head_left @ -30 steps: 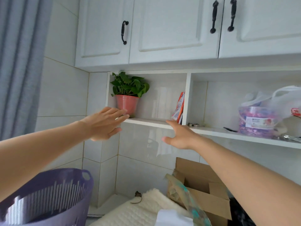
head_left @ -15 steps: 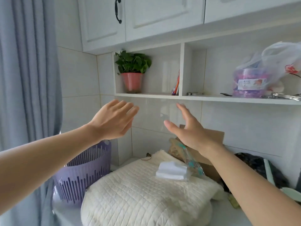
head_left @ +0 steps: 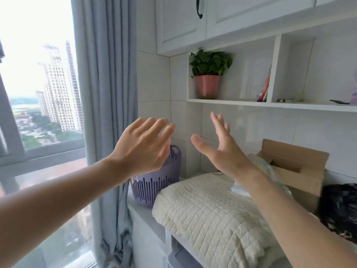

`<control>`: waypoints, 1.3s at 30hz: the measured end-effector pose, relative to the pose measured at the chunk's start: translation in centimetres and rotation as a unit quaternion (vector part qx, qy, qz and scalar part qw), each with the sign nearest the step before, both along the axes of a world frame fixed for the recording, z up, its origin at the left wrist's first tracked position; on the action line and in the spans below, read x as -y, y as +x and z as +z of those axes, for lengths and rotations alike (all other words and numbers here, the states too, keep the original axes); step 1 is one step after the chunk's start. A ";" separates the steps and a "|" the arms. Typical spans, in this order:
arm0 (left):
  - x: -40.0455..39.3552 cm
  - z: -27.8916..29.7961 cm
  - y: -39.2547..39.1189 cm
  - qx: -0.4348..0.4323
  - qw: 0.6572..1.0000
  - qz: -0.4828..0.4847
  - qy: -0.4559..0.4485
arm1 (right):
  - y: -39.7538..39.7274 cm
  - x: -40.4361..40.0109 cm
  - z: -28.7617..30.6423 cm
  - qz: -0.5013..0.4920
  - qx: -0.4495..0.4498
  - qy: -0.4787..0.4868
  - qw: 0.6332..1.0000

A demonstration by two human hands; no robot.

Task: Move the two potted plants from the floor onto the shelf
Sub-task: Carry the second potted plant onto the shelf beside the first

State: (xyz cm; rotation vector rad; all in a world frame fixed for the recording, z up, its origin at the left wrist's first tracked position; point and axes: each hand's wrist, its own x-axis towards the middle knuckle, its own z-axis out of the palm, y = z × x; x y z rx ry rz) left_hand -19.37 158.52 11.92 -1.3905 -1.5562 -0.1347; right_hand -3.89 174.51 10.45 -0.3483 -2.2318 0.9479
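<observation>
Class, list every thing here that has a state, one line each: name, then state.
Potted plant: upright on the shelf, far left.
Left hand: open, empty.
Right hand: open, empty.
Cabinet doors: closed.
Cardboard box: flaps open.
Purple basket: upright.
Curtain: drawn aside.

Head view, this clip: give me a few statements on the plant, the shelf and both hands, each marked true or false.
1. A potted plant in a pink pot stands on the shelf. True.
2. The left hand holds a second pot. False: it is open and holds nothing.
3. The right hand touches the shelf. False: it hangs in the air below it.
4. The plant stands at the left end of its compartment. True.
5. A purple basket stands beside the curtain. True.
</observation>
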 end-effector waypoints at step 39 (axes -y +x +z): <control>80.9 -10.2 -5.7 0.539 0.587 0.276 0.537 | -34.7 76.7 -9.3 0.670 0.152 -0.187 0.702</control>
